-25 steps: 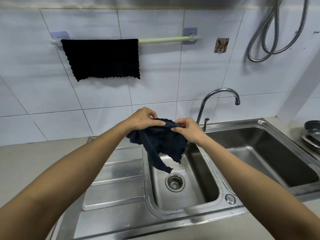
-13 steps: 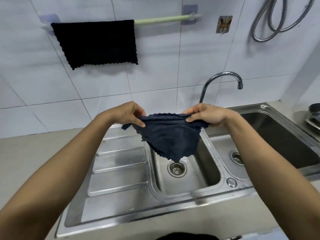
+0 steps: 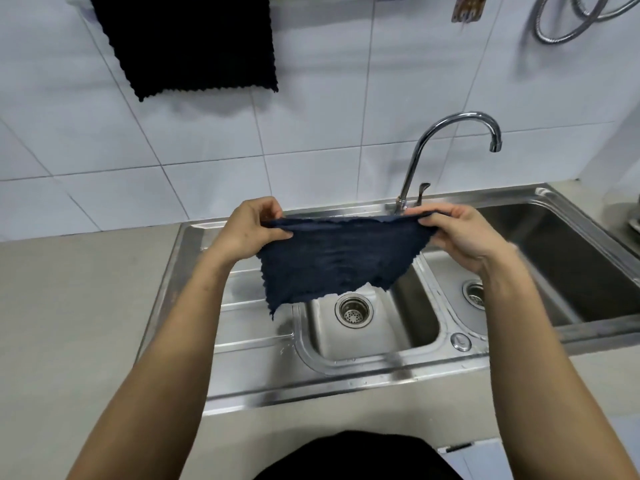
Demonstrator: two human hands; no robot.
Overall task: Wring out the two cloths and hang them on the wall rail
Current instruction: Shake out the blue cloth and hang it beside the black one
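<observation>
A dark blue cloth (image 3: 332, 261) hangs spread out flat above the small sink basin (image 3: 415, 317). My left hand (image 3: 247, 232) pinches its upper left corner and my right hand (image 3: 460, 237) pinches its upper right corner, so the top edge is stretched tight between them. A black cloth (image 3: 194, 43) hangs on the tiled wall at the top left. The rail that carries it is almost wholly cut off by the top edge of the view.
A curved chrome tap (image 3: 446, 133) rises behind the cloth. A larger basin (image 3: 571, 258) lies to the right, a ribbed draining board (image 3: 249, 341) to the left. A coiled metal hose (image 3: 568, 26) and a small hook (image 3: 465, 8) hang on the wall. Grey counter (image 3: 86, 306) surrounds the sink.
My hands have drawn apart and pulled the bunched blue cloth open into a flat sheet. The view has tilted down, so the rail has slid out at the top.
</observation>
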